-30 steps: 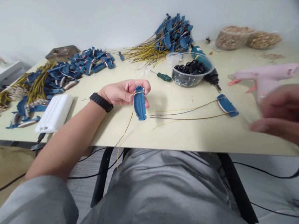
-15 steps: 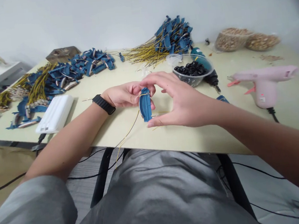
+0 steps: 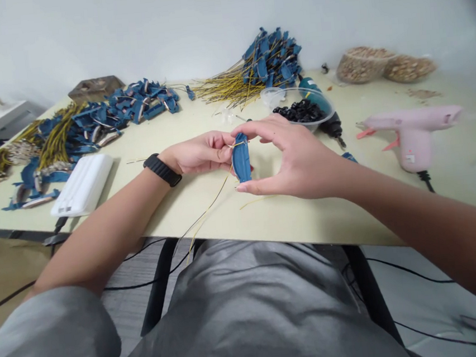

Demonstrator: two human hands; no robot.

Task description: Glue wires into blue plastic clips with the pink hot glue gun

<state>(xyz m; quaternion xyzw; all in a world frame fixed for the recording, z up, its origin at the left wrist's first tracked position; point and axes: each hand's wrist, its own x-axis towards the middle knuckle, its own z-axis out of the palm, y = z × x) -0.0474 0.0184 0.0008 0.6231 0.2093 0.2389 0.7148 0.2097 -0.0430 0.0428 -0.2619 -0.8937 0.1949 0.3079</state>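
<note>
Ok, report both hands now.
Left hand: closed, holding the blue plastic part.
Right hand: cupped around it; cannot tell if it grips.

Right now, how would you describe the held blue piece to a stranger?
On the table, look between the two hands. The left hand and right hand hold a curved blue piece; unlike the heaps behind, it is lifted, trailing thin yellow wire.

Bright light; soft shadow under the right hand (image 3: 299,158); dark right corners.
</note>
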